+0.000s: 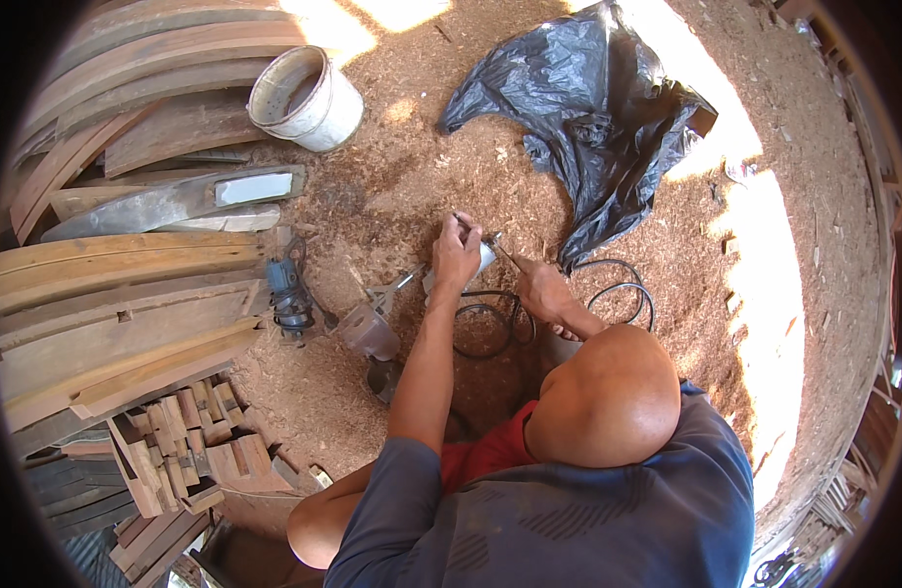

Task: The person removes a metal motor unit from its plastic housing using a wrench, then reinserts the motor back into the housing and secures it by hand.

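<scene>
My left hand (456,257) is raised over the sawdust floor, its fingers bent together around something dark that I cannot make out. Beside it is a white, rounded piece (486,257) with a small dark metal end, partly hidden by the hand. From the right, my right hand (544,291) grips a slim rod-like tool (508,257), its tip pointing at that metal end. Below the hands, a black cable (485,338) lies in loops. Left of them are a thin metal tool (409,278) and a translucent plastic container (369,333).
A blue power tool (290,299) wrapped in its cord lies at left, beside stacked curved planks (127,269) and small wood blocks (181,431). A dirty white bucket (314,103) stands farther back. Black plastic sheeting (593,118) is spread at far right. My bare knee (608,392) is close below.
</scene>
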`<state>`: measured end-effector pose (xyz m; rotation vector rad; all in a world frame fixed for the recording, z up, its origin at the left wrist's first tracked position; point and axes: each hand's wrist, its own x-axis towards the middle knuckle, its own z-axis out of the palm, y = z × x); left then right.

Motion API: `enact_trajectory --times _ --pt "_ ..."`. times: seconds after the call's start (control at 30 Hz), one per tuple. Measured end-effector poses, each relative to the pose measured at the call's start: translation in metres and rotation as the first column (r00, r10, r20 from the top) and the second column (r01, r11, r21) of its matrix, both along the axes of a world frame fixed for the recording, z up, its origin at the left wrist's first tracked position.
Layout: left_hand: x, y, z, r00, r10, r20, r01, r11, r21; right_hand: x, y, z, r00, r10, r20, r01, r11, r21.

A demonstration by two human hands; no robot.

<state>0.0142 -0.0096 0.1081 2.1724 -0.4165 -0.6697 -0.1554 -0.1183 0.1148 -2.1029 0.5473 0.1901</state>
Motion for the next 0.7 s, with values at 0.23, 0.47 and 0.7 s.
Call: enact_trajectory --times 0.23,0.47,0.7 --pt "-0.008 0.003 0.004 0.998 -0.043 0.049 0.048 0.994 -0.099 0.023 -0.022 0.039 0.99 0.111 -0.09 -0.114 0.993 -0.038" --pt "-0.01 0.001 0.006 0.996 -0.029 0.089 0.04 0.991 -0.131 0.037 -0.011 0.052 0.886 0.305 -0.35 -0.41 0.868 -0.28" --pt "-0.007 0.0 0.01 0.989 -0.086 0.118 0.093 0.994 -0.056 0.034 -0.007 0.048 0.914 0.303 -0.268 -0.383 0.862 -0.333"
